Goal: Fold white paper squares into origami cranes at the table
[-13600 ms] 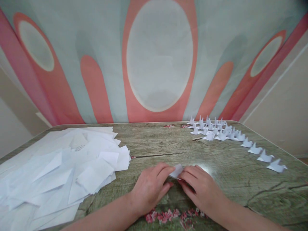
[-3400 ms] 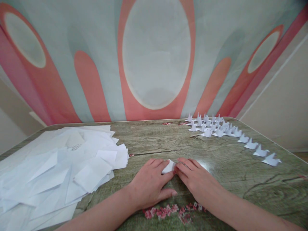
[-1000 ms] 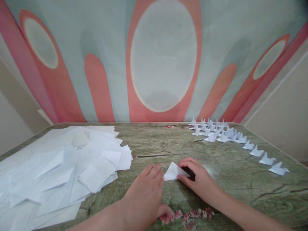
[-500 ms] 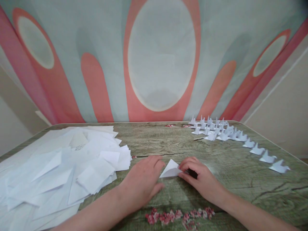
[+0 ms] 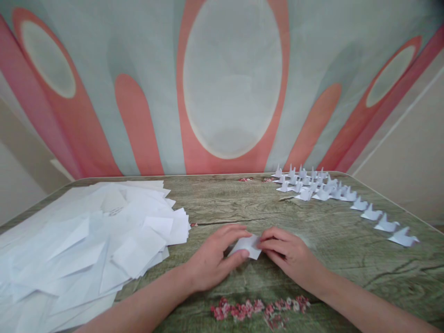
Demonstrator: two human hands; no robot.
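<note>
A small folded piece of white paper (image 5: 250,246) lies low over the table between my two hands. My left hand (image 5: 222,254) curves around its left side, with the thumb on the near edge and the fingers along the far edge. At the paper's right corner, my right hand (image 5: 286,249) pinches it between thumb and fingertips. Part of the paper's left end is hidden behind my left thumb and fingers.
A broad heap of white paper sheets (image 5: 135,254) covers the table's left side. Several folded paper birds (image 5: 371,212) stand in rows at the back right. The wood-patterned table (image 5: 215,203) bears printed pink flowers (image 5: 243,309) near me. Behind it hangs a patterned backdrop (image 5: 232,78).
My left hand has moved right and closed on the paper, which it was apart from before. The paper has turned from an upright triangle to a flatter four-sided shape. My right hand keeps its pinch.
</note>
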